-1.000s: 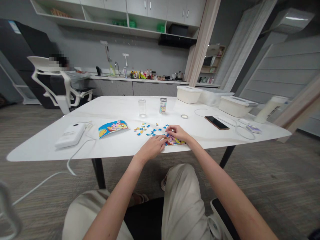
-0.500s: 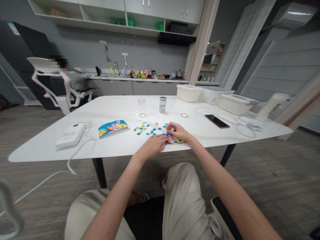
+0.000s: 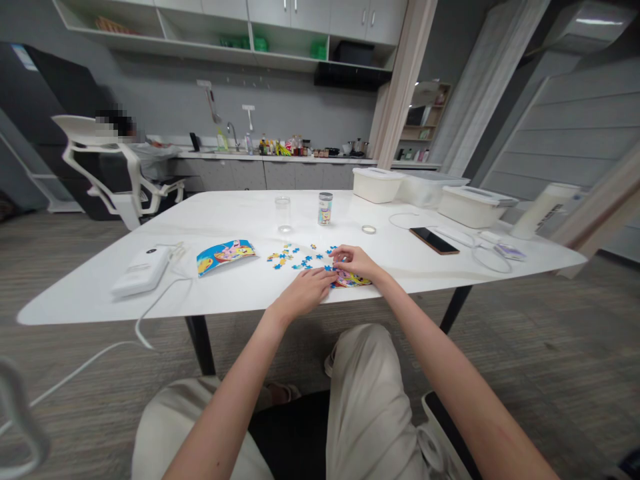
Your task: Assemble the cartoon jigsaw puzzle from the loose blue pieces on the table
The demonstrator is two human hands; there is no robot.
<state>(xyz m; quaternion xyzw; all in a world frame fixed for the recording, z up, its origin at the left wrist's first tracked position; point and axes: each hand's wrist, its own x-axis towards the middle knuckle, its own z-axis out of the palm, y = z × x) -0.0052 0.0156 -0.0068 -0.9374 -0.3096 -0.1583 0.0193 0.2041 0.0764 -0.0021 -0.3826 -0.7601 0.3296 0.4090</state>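
Note:
At the near edge of the table, my left hand (image 3: 311, 288) lies with its fingers stretched out, their tips on the left side of a partly joined jigsaw puzzle (image 3: 353, 278). My right hand (image 3: 357, 261) is over the same puzzle, fingers curled and pressed together at its upper left. Whatever sits between those fingertips is too small to make out. Loose blue and yellow puzzle pieces (image 3: 295, 261) are scattered beyond and left of my left hand. Farther left stands a curved picture sheet (image 3: 226, 256) with blue, pink and yellow cartoon figures. My hands hide part of the joined puzzle.
A clear jar (image 3: 283, 215) and a cartoon-printed can (image 3: 325, 210) stand behind the pieces, with a round lid (image 3: 369, 229) nearby. Right are a phone (image 3: 434, 241), cables and white bins (image 3: 377, 187). A white device (image 3: 141, 272) lies left. A person (image 3: 150, 160) sits beyond the table.
Both hands keep nearly the same place on the puzzle. The right fingers have shifted very slightly; the loose pieces look unmoved.

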